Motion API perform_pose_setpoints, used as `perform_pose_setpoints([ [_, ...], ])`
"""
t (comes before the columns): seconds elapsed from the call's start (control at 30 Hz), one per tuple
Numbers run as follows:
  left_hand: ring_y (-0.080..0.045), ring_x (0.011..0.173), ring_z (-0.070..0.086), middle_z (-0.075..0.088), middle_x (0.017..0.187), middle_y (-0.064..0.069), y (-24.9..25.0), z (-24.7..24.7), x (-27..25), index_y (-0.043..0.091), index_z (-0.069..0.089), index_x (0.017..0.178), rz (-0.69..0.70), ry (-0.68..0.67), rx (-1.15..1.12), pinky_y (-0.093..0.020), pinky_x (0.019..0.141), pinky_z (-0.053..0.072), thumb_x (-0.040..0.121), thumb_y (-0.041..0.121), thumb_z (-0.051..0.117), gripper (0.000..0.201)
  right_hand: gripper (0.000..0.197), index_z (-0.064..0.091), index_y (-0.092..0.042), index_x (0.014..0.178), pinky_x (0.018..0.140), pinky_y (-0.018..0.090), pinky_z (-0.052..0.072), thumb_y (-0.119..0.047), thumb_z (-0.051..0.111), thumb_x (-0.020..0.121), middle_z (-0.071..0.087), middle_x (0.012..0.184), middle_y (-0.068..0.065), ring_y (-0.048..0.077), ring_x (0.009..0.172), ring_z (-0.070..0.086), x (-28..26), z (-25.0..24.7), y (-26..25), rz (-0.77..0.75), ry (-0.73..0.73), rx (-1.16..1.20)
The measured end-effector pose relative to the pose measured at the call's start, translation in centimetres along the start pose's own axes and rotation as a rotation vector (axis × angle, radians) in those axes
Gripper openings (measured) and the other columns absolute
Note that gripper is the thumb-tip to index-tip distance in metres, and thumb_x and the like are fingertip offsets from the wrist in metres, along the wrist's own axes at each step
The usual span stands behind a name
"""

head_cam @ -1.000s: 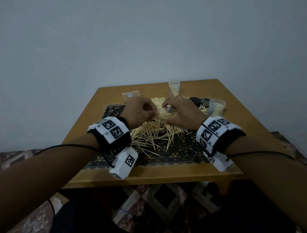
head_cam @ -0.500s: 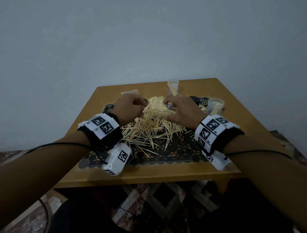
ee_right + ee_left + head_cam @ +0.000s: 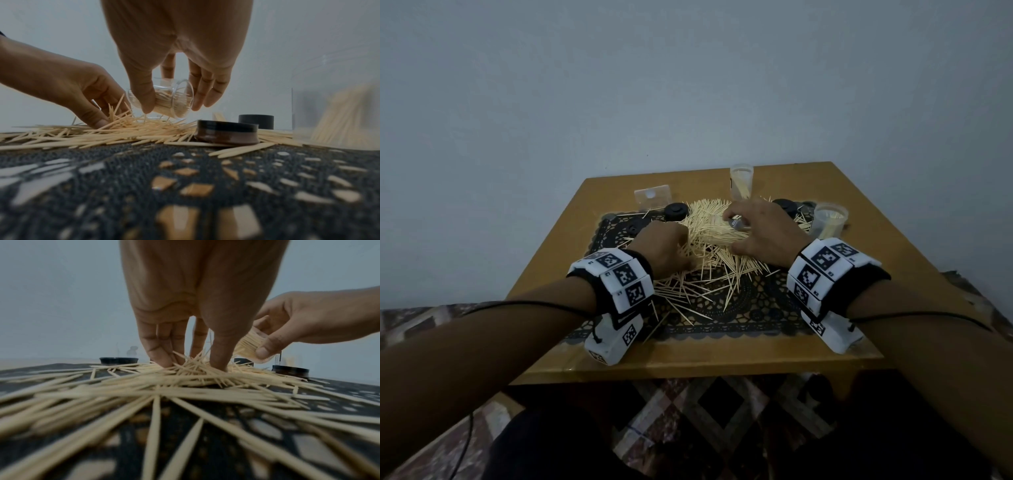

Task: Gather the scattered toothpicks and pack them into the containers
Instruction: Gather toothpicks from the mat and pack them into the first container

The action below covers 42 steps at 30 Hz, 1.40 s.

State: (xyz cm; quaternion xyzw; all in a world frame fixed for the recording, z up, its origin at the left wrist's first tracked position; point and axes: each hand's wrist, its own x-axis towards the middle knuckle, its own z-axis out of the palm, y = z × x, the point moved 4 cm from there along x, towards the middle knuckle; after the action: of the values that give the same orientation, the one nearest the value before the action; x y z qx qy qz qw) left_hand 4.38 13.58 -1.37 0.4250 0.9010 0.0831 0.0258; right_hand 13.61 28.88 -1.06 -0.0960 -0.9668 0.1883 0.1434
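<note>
A heap of pale wooden toothpicks (image 3: 709, 236) lies scattered over a black lace mat (image 3: 756, 308). My left hand (image 3: 671, 250) reaches down into the heap's left side. In the left wrist view my left hand (image 3: 193, 365) pinches a clump of toothpicks (image 3: 185, 369) between thumb and fingertips. My right hand (image 3: 756, 233) holds a small clear container (image 3: 738, 224) tilted on its side just above the heap. In the right wrist view the container (image 3: 174, 100) is partly filled with toothpicks, gripped between thumb and fingers, with its mouth facing the left hand (image 3: 92, 100).
Two clear containers holding toothpicks stand at the back (image 3: 741, 181) and at the right (image 3: 828, 219). Black lids lie at the back left (image 3: 676, 210) and back right (image 3: 786, 205) of the mat. A clear plastic piece (image 3: 653, 197) lies beyond. The wooden table's front edge (image 3: 688, 366) is near.
My left hand has drawn away from the container, moved left and down, and dug into the heap. My right hand has kept the tilted container over the pile.
</note>
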Motion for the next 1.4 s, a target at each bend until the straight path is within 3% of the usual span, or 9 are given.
perform_pose_setpoints([
  [0.1,-0.026,0.092,0.061,0.067,0.102,-0.011,-0.4,0.3,-0.1,0.012,0.049,0.125,-0.026,0.058,-0.048,-0.035,0.077,0.05,0.081,0.034,0.072,0.054,0.049,0.062,-0.019,0.113,0.08,0.037,0.053,-0.026,0.084,0.07,0.059,0.114,0.01,0.024,0.096,0.06,0.1,0.0,0.0,0.0,-0.001,0.005],
  [0.2,-0.029,0.094,0.061,0.063,0.098,-0.009,-0.7,0.5,-0.2,0.006,0.038,0.129,-0.135,0.043,-0.04,-0.046,0.083,0.051,0.078,0.057,0.068,0.078,0.049,0.062,-0.018,0.113,0.079,0.034,0.049,-0.026,0.084,0.07,0.058,0.114,0.01,0.024,0.097,0.058,0.1,0.1,0.1,-0.001,-0.002,-0.003],
  [0.33,-0.029,0.093,0.056,0.053,0.086,-0.003,-0.6,0.9,-0.6,0.01,0.048,0.093,-0.204,-0.107,0.133,-0.052,0.093,0.044,0.068,0.08,0.056,0.075,0.049,0.062,-0.019,0.113,0.078,0.034,0.05,-0.026,0.084,0.07,0.058,0.113,0.01,0.023,0.095,0.058,0.1,0.0,0.1,-0.001,-0.002,-0.007],
  [0.47,-0.031,0.085,0.057,0.057,0.08,-0.01,-0.5,0.9,-0.7,0.016,0.038,0.063,-0.167,-0.098,0.165,-0.048,0.087,0.045,0.078,0.062,0.064,0.055,0.048,0.062,-0.017,0.114,0.079,0.035,0.05,-0.026,0.083,0.071,0.056,0.111,0.009,0.024,0.096,0.057,0.0,0.0,-0.1,-0.004,-0.003,-0.014],
  [0.6,-0.029,0.08,0.06,0.063,0.08,-0.009,-1.0,1.0,-0.2,0.012,0.052,0.07,-0.127,-0.019,0.066,-0.04,0.076,0.053,0.084,0.042,0.067,0.037,0.049,0.062,-0.017,0.114,0.073,0.03,0.045,-0.026,0.083,0.071,0.055,0.107,0.009,0.025,0.095,0.057,-0.1,0.0,-0.1,-0.005,-0.001,-0.021],
  [0.73,-0.025,0.064,0.049,0.045,0.058,-0.001,-1.3,0.8,0.0,0.014,0.04,0.055,-0.098,-0.001,0.049,-0.035,0.062,0.043,0.081,0.037,0.072,0.048,0.049,0.062,-0.017,0.114,0.08,0.034,0.049,-0.026,0.083,0.071,0.055,0.109,0.008,0.024,0.097,0.058,-0.1,-0.1,-0.2,-0.012,-0.016,-0.007],
  [1.0,-0.029,0.059,0.046,0.04,0.055,-0.003,-1.5,0.8,0.2,0.013,0.034,0.054,-0.047,0.044,0.024,-0.031,0.054,0.031,0.087,0.027,0.063,0.046,0.05,0.063,-0.018,0.115,0.081,0.032,0.048,-0.026,0.084,0.07,0.059,0.111,0.01,0.024,0.098,0.058,-0.2,-0.1,-0.4,-0.007,-0.035,-0.012],
  [1.2,-0.027,0.079,0.051,0.051,0.079,-0.005,-1.8,0.4,0.2,0.014,0.046,0.071,-0.071,-0.035,0.022,-0.035,0.07,0.041,0.093,0.031,0.058,0.031,0.051,0.063,-0.018,0.115,0.082,0.035,0.05,-0.026,0.084,0.069,0.058,0.112,0.009,0.024,0.098,0.059,-0.2,0.0,-0.4,0.011,-0.034,-0.007],
  [1.4,-0.027,0.074,0.051,0.05,0.07,-0.001,-2.0,-0.9,0.1,0.011,0.052,0.071,-0.034,-0.037,-0.012,-0.037,0.075,0.044,0.096,0.026,0.054,0.029,0.049,0.062,-0.018,0.114,0.081,0.032,0.049,-0.024,0.084,0.071,0.058,0.115,0.01,0.023,0.097,0.057,-0.2,-0.2,0.0,0.04,-0.006,-0.041],
])
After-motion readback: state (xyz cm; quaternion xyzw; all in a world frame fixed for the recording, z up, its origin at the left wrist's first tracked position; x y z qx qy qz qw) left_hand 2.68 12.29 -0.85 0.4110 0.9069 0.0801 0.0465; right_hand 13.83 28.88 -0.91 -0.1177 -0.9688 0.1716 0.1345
